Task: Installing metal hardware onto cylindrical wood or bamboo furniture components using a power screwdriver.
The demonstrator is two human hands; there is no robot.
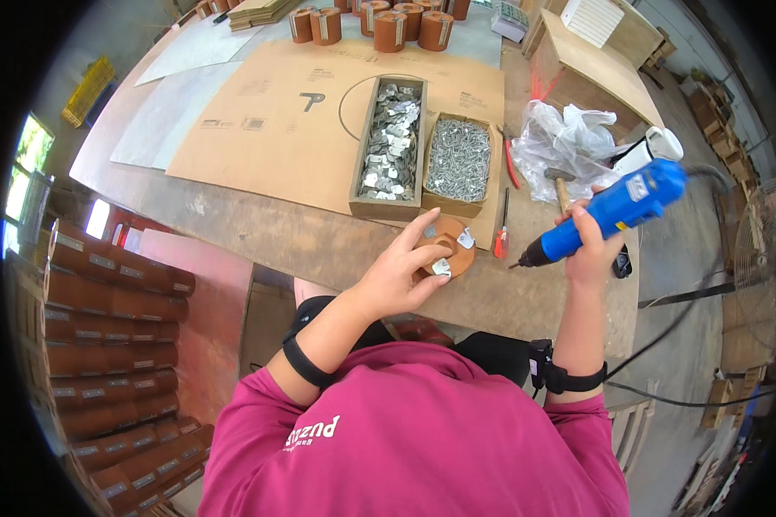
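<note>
My left hand (398, 274) curls around a round orange-brown piece (459, 258) at the table's front edge, thumb and fingers resting on its top and side. Small silvery metal tabs (466, 238) lie on that piece, one near my thumb. In my right hand (588, 246) is a blue electric screwdriver (616, 211), its fingers wrapped round the body. The tool's dark tip points left and down, a short way right of the round piece and apart from it. Beyond it stand a wooden box of metal tabs (390, 142) and a carton of screws (459, 159).
A red-handled screwdriver (501, 241), red-handled pliers (511, 164) and a hammer (560, 185) lie right of the carton. Behind them sits a clear plastic bag (569, 146). Brown cylinders (390, 33) stand at the back; more are stacked at left (116, 306). A black cable (664, 340) hangs at right.
</note>
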